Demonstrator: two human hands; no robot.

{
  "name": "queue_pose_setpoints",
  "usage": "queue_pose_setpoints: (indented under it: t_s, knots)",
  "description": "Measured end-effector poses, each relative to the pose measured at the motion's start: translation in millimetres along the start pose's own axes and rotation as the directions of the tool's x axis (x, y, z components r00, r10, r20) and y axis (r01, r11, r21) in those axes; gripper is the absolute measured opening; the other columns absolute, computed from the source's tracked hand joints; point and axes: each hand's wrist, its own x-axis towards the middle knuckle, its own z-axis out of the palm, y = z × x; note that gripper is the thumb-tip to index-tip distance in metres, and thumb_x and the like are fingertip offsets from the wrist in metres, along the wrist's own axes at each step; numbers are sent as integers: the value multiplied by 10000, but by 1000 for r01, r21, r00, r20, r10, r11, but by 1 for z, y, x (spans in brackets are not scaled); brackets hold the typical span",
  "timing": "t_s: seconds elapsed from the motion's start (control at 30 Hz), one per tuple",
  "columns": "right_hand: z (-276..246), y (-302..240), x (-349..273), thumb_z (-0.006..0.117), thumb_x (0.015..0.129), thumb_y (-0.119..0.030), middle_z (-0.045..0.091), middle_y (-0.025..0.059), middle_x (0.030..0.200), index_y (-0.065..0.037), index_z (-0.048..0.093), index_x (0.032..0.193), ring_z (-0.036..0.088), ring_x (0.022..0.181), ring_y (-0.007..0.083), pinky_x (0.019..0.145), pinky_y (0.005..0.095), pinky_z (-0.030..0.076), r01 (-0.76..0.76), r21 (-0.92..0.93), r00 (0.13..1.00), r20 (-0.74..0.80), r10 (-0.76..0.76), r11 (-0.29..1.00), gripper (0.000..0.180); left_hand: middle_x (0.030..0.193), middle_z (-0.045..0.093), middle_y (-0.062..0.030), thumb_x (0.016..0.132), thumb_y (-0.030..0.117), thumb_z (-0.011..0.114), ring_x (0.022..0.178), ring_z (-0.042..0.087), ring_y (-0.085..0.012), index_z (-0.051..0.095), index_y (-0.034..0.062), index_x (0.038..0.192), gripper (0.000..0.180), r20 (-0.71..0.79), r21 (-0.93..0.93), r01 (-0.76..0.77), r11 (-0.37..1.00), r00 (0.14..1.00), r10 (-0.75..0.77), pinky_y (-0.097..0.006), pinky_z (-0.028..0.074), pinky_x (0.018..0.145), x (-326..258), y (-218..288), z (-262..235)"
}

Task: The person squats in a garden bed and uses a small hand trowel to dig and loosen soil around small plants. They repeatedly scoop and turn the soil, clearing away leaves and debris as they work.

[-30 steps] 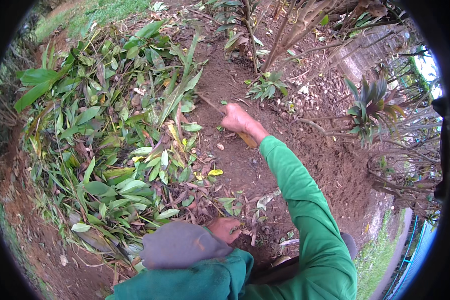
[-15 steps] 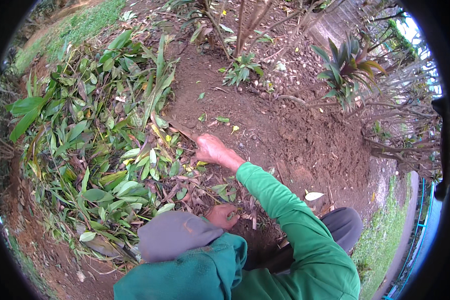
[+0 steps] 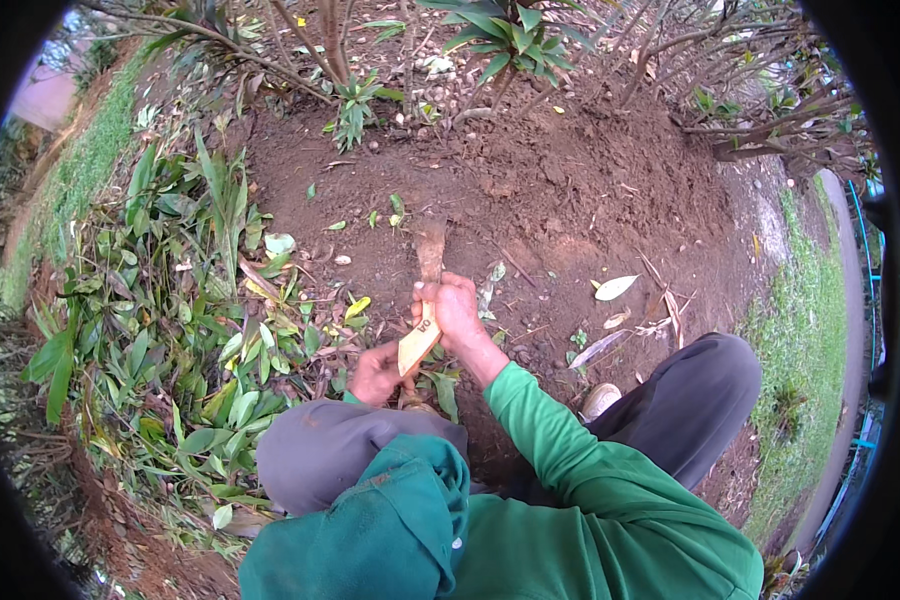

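Tool (image 3: 426, 316): brown blade (image 3: 430, 250), pale handle (image 3: 419, 343)

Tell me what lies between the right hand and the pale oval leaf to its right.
In the head view: brown soil, a crumpled pale scrap near the right hand, then a thin twig before the pale oval leaf.

The handle (image 3: 420, 345) of the hand tool is seen as pale wood, smoothly finished; its blade (image 3: 431, 247) is coated in a brown, matt, soil-like layer, by which the underlying material is obscured. Rough, crumbly soil (image 3: 600, 180) is shown with a matt surface. The heaped leaves (image 3: 195, 305) are marked by smooth, faintly shiny faces. The green sleeve (image 3: 550, 420) and grey trousers (image 3: 705, 400) are made of soft, matt, creased cloth.
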Motion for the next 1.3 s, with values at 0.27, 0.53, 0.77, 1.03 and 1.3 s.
queue_pose_setpoints:
  t_s: [0.27, 0.53, 0.77, 1.03, 1.3]
  knots:
    - [21, -74, 40, 537, 729, 27, 553, 145, 620, 63, 548, 702, 551, 480, 240, 414, 368, 441, -130, 22, 985, -111, 131, 991, 46, 714, 615, -80, 792, 235, 673, 611, 598, -172, 522, -53, 1122, 463, 139, 836, -121, 536, 990, 7, -339, 477, 560, 55, 230, -5]
    - [64, -81, 93, 515, 691, -16, 584, 186, 690, 142, 570, 764, 590, 588, 257, 458, 409, 429, -22, -77, 957, -290, -1, 997, 183, 979, 564, -299, 671, 338, 740, 900, 596, -400, 245, -102, 1324, 930, 302, 941, -293, -172, 953, 28, -428, 495, 768, 70, 246, 72]
    - [17, -88, 104, 581, 697, -103, 632, 183, 745, 76, 628, 736, 625, 646, 242, 511, 394, 472, -159, -328, 963, -260, 73, 931, 190, 948, 561, -289, 625, 93, 634, 776, 615, -404, 262, -187, 1233, 766, 243, 960, -242, -144, 970, -9, -439, 511, 689, 102, 216, 100]
    - [0, -82, 99, 689, 621, -104, 592, 71, 607, 37, 636, 651, 533, 504, 158, 409, 346, 406, -157, -101, 973, -189, 136, 982, 154, 983, 548, -319, 629, 62, 555, 862, 592, -420, 204, -202, 1267, 775, 186, 981, -180, -77, 980, 78, -456, 491, 727, 108, 191, 115]
    - [-25, -75, 80, 634, 673, -83, 637, 142, 665, 93, 641, 709, 622, 584, 208, 516, 360, 484, -45, -95, 992, -125, 33, 994, 180, 1055, 505, -341, 670, 94, 587, 848, 587, -451, 185, -60, 1299, 762, 17, 997, -3, -77, 984, 175, -492, 486, 719, 102, 139, 139]
